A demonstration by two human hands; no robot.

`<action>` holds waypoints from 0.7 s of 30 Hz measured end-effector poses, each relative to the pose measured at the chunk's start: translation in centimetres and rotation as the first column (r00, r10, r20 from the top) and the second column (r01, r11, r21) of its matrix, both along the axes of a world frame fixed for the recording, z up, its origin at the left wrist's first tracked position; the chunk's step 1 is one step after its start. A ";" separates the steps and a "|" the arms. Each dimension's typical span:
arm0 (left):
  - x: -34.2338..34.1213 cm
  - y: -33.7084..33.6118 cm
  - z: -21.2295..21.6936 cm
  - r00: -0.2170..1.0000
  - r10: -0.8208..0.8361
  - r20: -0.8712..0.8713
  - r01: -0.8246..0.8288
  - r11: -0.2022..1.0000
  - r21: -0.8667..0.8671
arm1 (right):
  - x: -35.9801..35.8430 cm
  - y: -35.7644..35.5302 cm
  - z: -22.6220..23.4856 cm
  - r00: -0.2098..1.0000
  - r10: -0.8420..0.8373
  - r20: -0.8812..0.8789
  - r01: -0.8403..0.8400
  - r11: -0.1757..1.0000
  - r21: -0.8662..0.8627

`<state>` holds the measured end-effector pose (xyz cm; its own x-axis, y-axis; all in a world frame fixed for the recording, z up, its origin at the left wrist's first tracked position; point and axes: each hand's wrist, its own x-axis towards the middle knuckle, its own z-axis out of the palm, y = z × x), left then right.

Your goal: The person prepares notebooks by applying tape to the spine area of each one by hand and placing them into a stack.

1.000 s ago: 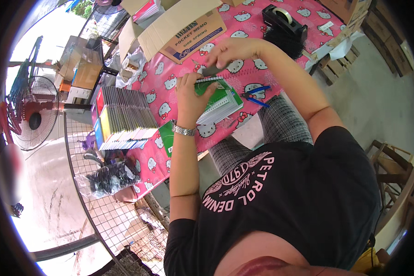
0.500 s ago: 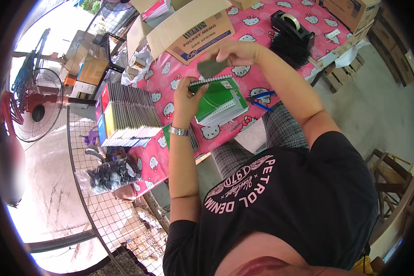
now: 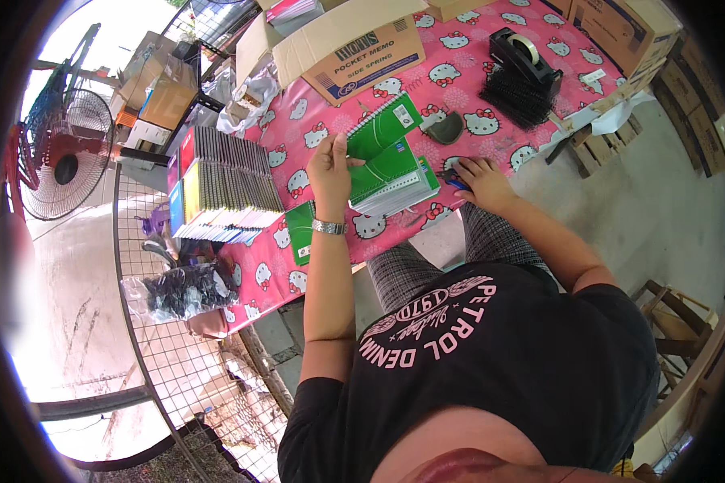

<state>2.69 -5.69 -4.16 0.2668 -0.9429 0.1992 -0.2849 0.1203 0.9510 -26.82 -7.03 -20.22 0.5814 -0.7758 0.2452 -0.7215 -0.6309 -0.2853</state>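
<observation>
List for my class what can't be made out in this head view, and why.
All in the head view:
Pliers: partly covered by the right hand; grip unclear.
Green notebook pile: far edge hidden behind the green notebook in the left hand.
Notebook label: print too small.
Open cardboard box: far side cut off by the upper edge.

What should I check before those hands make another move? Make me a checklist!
1. Left hand holding the green spiral notebook: ok.
2. Right hand at the blue-handled pliers: ok.
3. Pliers gripped firmly: cannot tell, the hand partly covers them.
4. Grey-green pad out of both hands: ok, it lies on the pink tablecloth.
5. Both hands free: not ok, the left has the notebook.
6. Notebook's wire ends neat: cannot tell, too small.
</observation>
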 end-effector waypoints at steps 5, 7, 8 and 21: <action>-1.1 0.1 -0.6 1.000 0.004 0.002 -0.003 0.981 -0.192 | 1.9 -0.5 4.8 0.835 -0.185 0.517 0.114 0.979 0.166; -0.4 0.2 -1.3 0.999 0.030 0.044 -0.022 0.987 -0.162 | 4.5 0.7 11.0 0.717 -0.062 0.695 0.030 0.998 0.057; -0.2 0.1 -1.5 0.997 0.037 0.067 -0.026 0.988 -0.150 | 5.6 1.2 13.0 0.702 -0.009 0.712 0.005 1.000 0.008; -1.5 0.9 -1.7 0.995 0.099 0.011 -0.096 0.980 -0.175 | 10.2 2.5 17.6 0.884 0.118 0.453 0.006 0.965 -0.263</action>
